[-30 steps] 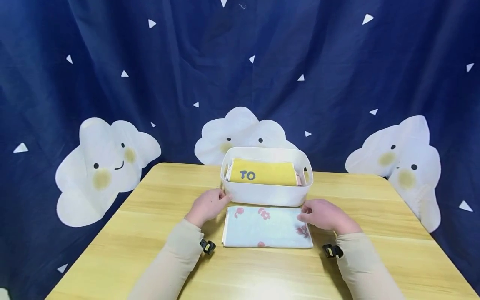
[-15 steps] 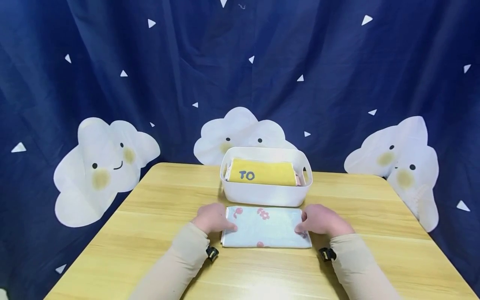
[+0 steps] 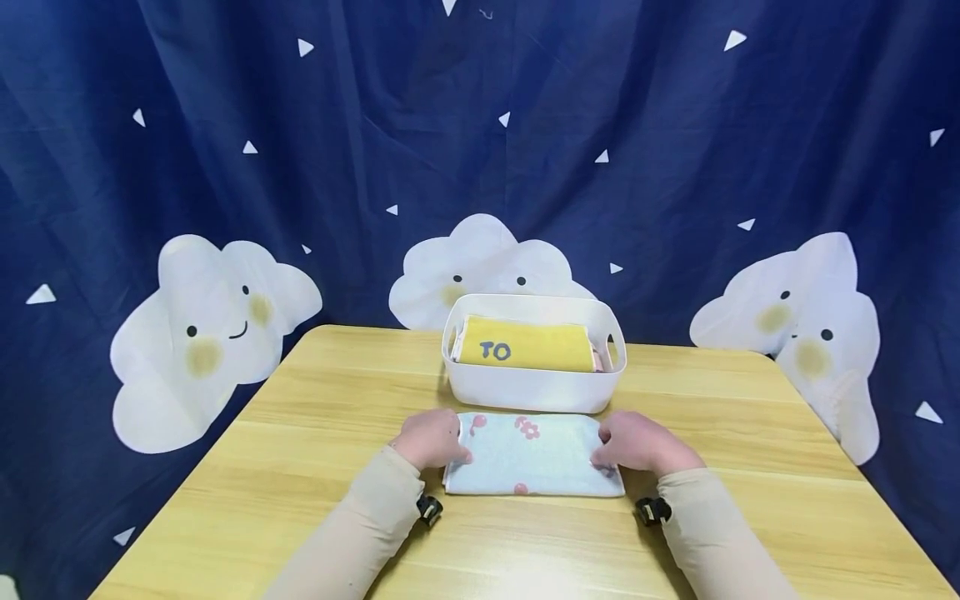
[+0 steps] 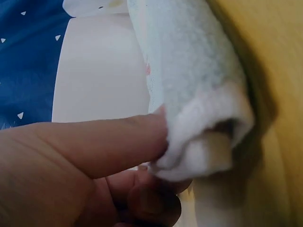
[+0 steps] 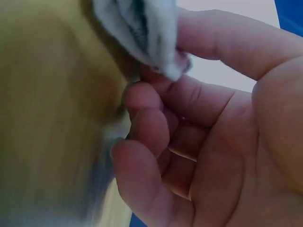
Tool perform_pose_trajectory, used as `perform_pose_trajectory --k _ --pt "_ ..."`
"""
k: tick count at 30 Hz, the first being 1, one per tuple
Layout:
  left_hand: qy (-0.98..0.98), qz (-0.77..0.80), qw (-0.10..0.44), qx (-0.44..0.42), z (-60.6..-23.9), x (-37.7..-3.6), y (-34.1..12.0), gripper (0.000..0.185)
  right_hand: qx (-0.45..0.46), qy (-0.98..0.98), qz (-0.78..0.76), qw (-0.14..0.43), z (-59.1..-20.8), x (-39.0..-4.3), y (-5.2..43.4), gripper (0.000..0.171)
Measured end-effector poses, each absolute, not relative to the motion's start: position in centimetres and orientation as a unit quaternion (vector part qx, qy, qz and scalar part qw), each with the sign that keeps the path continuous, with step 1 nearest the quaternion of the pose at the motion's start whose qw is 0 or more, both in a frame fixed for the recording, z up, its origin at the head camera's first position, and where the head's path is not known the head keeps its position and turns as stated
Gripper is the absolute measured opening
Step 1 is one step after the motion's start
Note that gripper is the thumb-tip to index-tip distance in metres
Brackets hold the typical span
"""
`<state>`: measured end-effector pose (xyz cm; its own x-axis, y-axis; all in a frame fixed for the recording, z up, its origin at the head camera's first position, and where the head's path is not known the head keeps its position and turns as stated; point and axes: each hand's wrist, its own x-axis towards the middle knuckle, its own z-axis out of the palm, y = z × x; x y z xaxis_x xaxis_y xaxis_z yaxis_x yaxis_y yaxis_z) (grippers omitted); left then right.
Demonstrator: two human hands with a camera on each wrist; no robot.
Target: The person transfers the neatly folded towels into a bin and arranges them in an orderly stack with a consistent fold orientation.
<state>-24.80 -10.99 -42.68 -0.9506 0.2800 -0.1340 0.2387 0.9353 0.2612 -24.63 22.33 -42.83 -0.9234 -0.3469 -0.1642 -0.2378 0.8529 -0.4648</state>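
A folded pale blue towel (image 3: 532, 462) with pink flower prints lies in front of the white basket (image 3: 528, 392). At its left edge my left hand (image 3: 431, 439) pinches the folded layers, thumb on top and fingers beneath; the left wrist view shows the rolled white-edged end of the towel (image 4: 203, 94) beside the thumb. My right hand (image 3: 643, 442) pinches the opposite edge, and in the right wrist view the towel's corner (image 5: 156, 38) sits between thumb and index finger, the other fingers curled below. Inside the basket rests a folded yellow cloth (image 3: 555, 346) marked "TO".
The wooden table (image 3: 285, 467) extends to both sides of the basket and towel. Behind it hangs a dark blue curtain (image 3: 337, 167) with white clouds and small triangles. Some pink fabric shows at the right inside the basket.
My left hand has come down from beside the basket to the towel's left edge and taken hold there. The right hand has shifted slightly down along the right edge and grips it.
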Motion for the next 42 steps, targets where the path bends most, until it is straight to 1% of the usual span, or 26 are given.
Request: perform_pose_trajectory --k 7,14,23,27,32,36,42 --pt "0.975 0.118 0.1 0.158 -42.9 -25.2 -11.3 0.031 -0.182 0.945 -0.24 0.129 -42.8 -24.9 22.7 0.025" --pt "0.97 0.115 0.115 0.182 -42.8 -25.4 -11.9 0.028 -0.222 0.931 -0.256 0.135 -42.7 -25.1 23.4 0.024" --pt "0.96 0.149 0.136 0.196 -42.1 -25.7 -12.7 0.023 -0.234 0.921 -0.275 0.146 -41.7 -25.1 23.9 0.023" --pt "0.954 0.178 0.135 0.199 -41.5 -25.8 -13.1 0.024 -0.254 0.914 -0.285 0.137 -41.3 -25.1 24.1 0.023" --pt "0.952 0.2 0.12 0.2 -40.6 -25.9 -13.6 0.023 -0.269 0.909 -0.297 0.115 -40.5 -24.9 24.3 0.021" --pt "0.95 0.211 0.111 0.204 -39.7 -25.8 -13.9 0.021 -0.272 0.905 -0.309 0.108 -39.8 -24.8 24.4 0.02" --pt "0.938 0.26 0.113 0.198 -38.9 -25.3 -14.3 0.016 -0.266 0.901 -0.326 0.103 -39.3 -24.6 24.6 0.015"
